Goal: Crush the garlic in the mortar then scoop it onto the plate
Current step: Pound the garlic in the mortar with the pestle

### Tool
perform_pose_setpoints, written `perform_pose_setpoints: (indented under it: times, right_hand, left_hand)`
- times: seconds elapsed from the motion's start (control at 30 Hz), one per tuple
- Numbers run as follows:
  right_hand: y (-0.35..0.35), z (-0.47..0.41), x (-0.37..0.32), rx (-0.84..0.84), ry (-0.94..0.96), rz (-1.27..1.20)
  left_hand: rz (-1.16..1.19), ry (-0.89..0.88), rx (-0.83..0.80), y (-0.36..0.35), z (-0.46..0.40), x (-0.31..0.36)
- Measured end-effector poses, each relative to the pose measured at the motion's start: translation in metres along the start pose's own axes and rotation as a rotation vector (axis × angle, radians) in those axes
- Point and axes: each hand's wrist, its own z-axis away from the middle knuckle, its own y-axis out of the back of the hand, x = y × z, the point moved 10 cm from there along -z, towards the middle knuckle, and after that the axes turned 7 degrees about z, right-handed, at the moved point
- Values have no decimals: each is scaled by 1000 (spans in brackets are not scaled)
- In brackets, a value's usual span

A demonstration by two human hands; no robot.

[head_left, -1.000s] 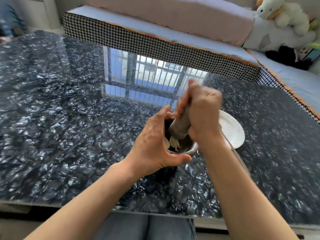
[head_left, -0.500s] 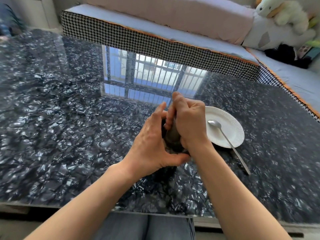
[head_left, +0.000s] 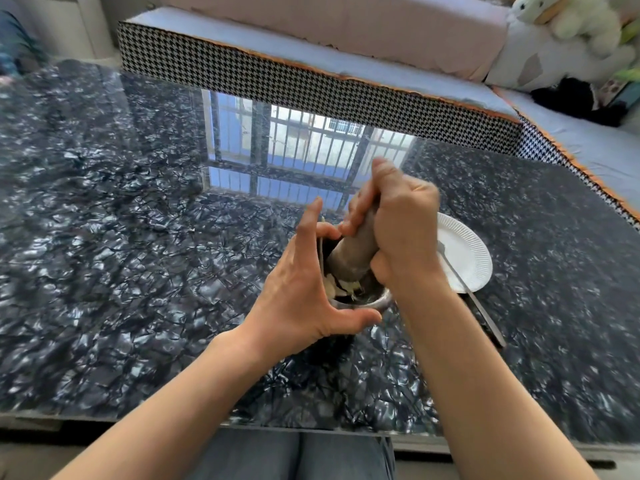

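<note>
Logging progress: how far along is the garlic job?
Done: garlic in the mortar looks partly broken. In hand: right hand grips the pestle in the mortar; left hand holds the mortar. Left: scooping; the plate shows no garlic, the spoon lies unused.

White ribbed plate (head_left: 465, 252), black marbled table (head_left: 121, 237), houndstooth sofa edge (head_left: 277, 77)

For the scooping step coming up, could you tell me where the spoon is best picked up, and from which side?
Probably by the handle end, from the person's right and above. The spoon lies with its bowl on the paper plate and its handle sloping down onto the table, beyond the plate's rim, away from the right hand.
</note>
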Motion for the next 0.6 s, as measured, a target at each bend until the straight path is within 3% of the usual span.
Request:
perform_pose_setpoints:
  times: [0.07,0.2,0.37,0.5,0.6]
  right_hand:
    - [-4,0,-5,-19,30,-48]
    - [-12,8,19,-45,-36,90]
    - [8,-7,-1,21,-55,-172]
    - [-11,10,18,-67,-50,37]
    - [-7,7,15,-56,-65,0]
  left_hand:
    - [-5,1,1,1,0,1]
    - [-23,-11,7,1,-1,1]
    - [14,4,11,1,2,1]
    - [8,9,5,0,0,0]
    - [14,1,0,1,0,1]
